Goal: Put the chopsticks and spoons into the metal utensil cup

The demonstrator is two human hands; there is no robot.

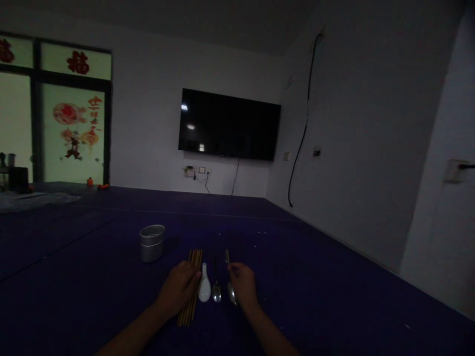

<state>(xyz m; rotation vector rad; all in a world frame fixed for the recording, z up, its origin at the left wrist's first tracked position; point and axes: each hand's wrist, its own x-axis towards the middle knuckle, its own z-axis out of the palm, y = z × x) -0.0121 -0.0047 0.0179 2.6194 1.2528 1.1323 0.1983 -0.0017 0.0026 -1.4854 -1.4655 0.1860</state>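
My left hand (181, 284) is closed over a bundle of wooden chopsticks (190, 316) lying lengthwise on the dark blue surface. Just right of them lies a white soup spoon (204, 289), bowl toward me. Beside that is a metal spoon (216, 292) with a dark, thin handle, also bowl end nearest me. My right hand (243, 284) pinches the handle of a second metal spoon (232, 293); its bowl shows partly, by my palm. Farther off to the left stands an open metal cup (152, 244), upright and untouched.
The blue surface (322, 277) runs to the back wall, where a black television (230, 124) hangs. A black cable (300, 143) trails down the right wall. Plastic sheeting (33, 200) and small orange objects (97, 184) lie at the far left. Small white specks dot the surface.
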